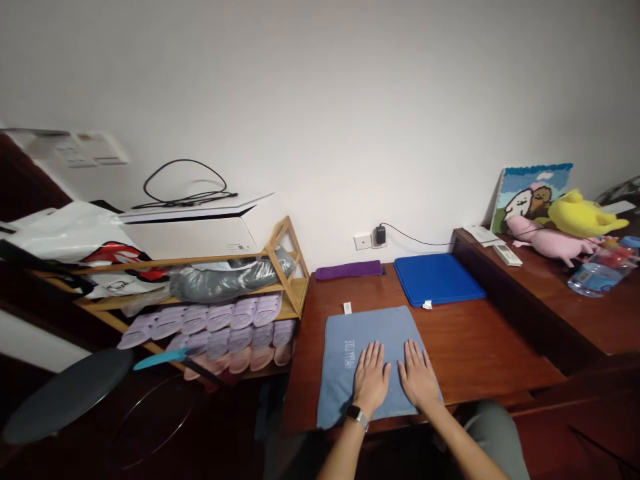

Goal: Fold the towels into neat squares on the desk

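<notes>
A light blue-grey square cloth [345,393], perhaps a cushion cover, lies spread on the brown wooden table [480,347]. White lettering runs across its left half, and a white tag [347,308] sticks out past its far edge. My left hand [371,379] rests flat on the middle of the cloth, fingers stretched out, a watch on the wrist. To the right of it my right hand [419,377] also lies flat near the cloth's right edge, fingers extended. Neither hand grips anything. Behind the cloth lie a folded bright blue cloth [440,279] and a purple strip [349,269].
On the left stands a wooden rack [295,293] with lilac slippers [220,317], a white box [195,233] and a plastic bag [75,230]. A raised ledge on the right holds a remote [507,255], plush toys [550,241] and a bottle [593,277]. A charger [381,235] sits in the wall socket.
</notes>
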The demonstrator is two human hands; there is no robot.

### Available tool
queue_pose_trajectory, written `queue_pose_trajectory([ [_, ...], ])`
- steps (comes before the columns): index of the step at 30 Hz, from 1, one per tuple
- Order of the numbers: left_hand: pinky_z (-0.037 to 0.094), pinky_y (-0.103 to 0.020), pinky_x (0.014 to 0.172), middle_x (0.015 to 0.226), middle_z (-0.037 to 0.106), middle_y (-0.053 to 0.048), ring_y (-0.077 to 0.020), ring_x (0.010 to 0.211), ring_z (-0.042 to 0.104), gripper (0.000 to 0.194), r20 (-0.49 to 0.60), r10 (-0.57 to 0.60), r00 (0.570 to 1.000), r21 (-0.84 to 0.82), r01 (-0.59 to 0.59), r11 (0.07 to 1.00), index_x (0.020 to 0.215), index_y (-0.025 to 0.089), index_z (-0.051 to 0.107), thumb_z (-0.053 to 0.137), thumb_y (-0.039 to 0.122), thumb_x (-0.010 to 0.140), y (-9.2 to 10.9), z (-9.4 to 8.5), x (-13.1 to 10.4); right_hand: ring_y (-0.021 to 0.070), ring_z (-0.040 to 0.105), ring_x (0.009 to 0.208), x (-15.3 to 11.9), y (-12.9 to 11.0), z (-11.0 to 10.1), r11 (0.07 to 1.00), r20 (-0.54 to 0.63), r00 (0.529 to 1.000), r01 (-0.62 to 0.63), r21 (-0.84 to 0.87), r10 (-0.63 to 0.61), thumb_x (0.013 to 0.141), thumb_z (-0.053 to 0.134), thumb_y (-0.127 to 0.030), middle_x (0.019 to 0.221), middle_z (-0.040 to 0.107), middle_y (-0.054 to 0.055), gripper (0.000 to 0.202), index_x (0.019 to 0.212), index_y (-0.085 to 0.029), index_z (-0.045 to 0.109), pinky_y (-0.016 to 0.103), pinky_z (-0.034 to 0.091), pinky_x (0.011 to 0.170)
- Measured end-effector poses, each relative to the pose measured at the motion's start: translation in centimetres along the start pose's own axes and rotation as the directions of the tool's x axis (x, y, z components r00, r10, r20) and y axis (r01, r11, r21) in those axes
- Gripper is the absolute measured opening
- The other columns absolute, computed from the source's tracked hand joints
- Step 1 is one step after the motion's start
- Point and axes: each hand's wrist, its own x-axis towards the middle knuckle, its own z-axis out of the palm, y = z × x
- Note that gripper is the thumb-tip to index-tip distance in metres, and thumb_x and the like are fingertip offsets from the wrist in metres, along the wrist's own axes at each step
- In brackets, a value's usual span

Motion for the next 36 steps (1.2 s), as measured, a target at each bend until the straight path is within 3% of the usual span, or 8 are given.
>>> queue_pose_trajectory([
  [8, 0.031, -0.051, 0.127, 0.166, 0.043, -0.010, -0.0257, 0.155, 0.036, 0.061, -0.014, -0.042, 0.999, 0.067, 0.043, 0.997, 0.164, 0.021, 0.035, 0.026, 0.046, 0.109, -4.4, -0.6, -0.1, 0.0243, 0.020, 0.160, 3.7, 1.9, -2.3, 1.000, 0.012, 1.000, 0.018, 0.002, -0.018, 0.106, 0.015, -0.046, 0.171, 0.027, 0.008, 0.070, 0.165, -0.010, 0.029, 0.046, 0.014, 0.131],
  [15, 0.028, -0.048, 0.129, 0.167, 0.041, -0.009, -0.0233, 0.157, 0.032, 0.061, 0.079, 0.075, 0.994, -0.017, -0.073, 0.997, 0.163, 0.018, 0.036, 0.022, 0.043, 0.109, 2.9, 1.1, 8.6, 0.0245, 0.016, 0.161, 6.2, 3.0, -2.8, 0.999, 0.127, 0.992, -0.019, -0.042, 0.024, 0.105, 0.017, -0.038, 0.173, 0.021, 0.007, 0.067, 0.166, -0.010, 0.024, 0.046, 0.012, 0.130],
  [18, 0.026, -0.045, 0.130, 0.167, 0.041, -0.005, -0.0203, 0.157, 0.031, 0.060, 0.116, 0.112, 0.987, -0.034, -0.109, 0.993, 0.163, 0.020, 0.034, 0.018, 0.041, 0.110, 4.6, 2.1, 9.8, 0.0236, 0.012, 0.162, 6.1, 3.1, -2.6, 0.999, 0.157, 0.987, -0.004, -0.054, 0.012, 0.105, 0.017, -0.034, 0.174, 0.017, 0.006, 0.065, 0.166, -0.012, 0.023, 0.045, 0.009, 0.130],
  [21, 0.024, -0.045, 0.131, 0.168, 0.040, -0.004, -0.0198, 0.157, 0.030, 0.058, 0.101, 0.061, 0.993, 0.012, -0.062, 0.998, 0.164, 0.022, 0.034, 0.020, 0.039, 0.110, 1.3, 2.0, 7.8, 0.0227, 0.012, 0.162, 6.0, 3.2, -2.5, 0.999, 0.141, 0.990, -0.026, -0.035, 0.031, 0.106, 0.015, -0.040, 0.174, 0.018, 0.006, 0.067, 0.167, -0.013, 0.020, 0.044, 0.007, 0.130],
  [27, 0.029, -0.048, 0.128, 0.167, 0.040, -0.012, -0.0257, 0.156, 0.034, 0.059, 0.000, -0.229, 0.973, 0.155, 0.226, 0.962, 0.161, 0.015, 0.039, 0.026, 0.032, 0.106, -12.2, -1.6, 1.3, 0.0223, 0.013, 0.162, 6.3, 2.9, -2.8, 0.998, 0.135, 0.989, -0.052, -0.024, 0.054, 0.106, 0.017, -0.042, 0.174, 0.019, 0.006, 0.068, 0.167, -0.013, 0.021, 0.044, 0.007, 0.131],
  [30, 0.033, -0.050, 0.126, 0.164, 0.043, -0.014, -0.0273, 0.154, 0.038, 0.060, -0.051, -0.259, 0.964, 0.136, 0.264, 0.955, 0.162, 0.013, 0.037, 0.028, 0.032, 0.106, -14.7, -3.0, -0.2, 0.0229, 0.016, 0.161, 6.2, 3.0, -3.5, 0.998, 0.167, 0.984, -0.057, -0.014, 0.059, 0.106, 0.019, -0.041, 0.173, 0.021, 0.007, 0.068, 0.166, -0.011, 0.022, 0.045, 0.011, 0.131],
  [33, 0.033, -0.050, 0.126, 0.164, 0.043, -0.016, -0.0276, 0.155, 0.036, 0.059, -0.142, -0.223, 0.964, 0.108, 0.239, 0.965, 0.162, 0.011, 0.035, 0.027, 0.032, 0.107, -12.6, -3.5, -0.9, 0.0237, 0.019, 0.160, 4.7, 3.8, -3.9, 0.999, 0.095, 0.995, -0.034, 0.019, 0.032, 0.107, 0.018, -0.043, 0.172, 0.024, 0.008, 0.068, 0.166, -0.011, 0.025, 0.046, 0.017, 0.130],
  [36, 0.030, -0.048, 0.128, 0.167, 0.039, -0.013, -0.0252, 0.157, 0.032, 0.058, -0.169, -0.084, 0.982, 0.070, 0.097, 0.993, 0.164, 0.013, 0.031, 0.027, 0.033, 0.109, -7.0, -3.1, -1.0, 0.0232, 0.022, 0.160, 1.7, 4.9, -3.3, 0.998, -0.032, 0.998, 0.052, 0.026, -0.051, 0.108, 0.018, -0.047, 0.171, 0.028, 0.007, 0.067, 0.166, -0.014, 0.027, 0.046, 0.018, 0.130],
])
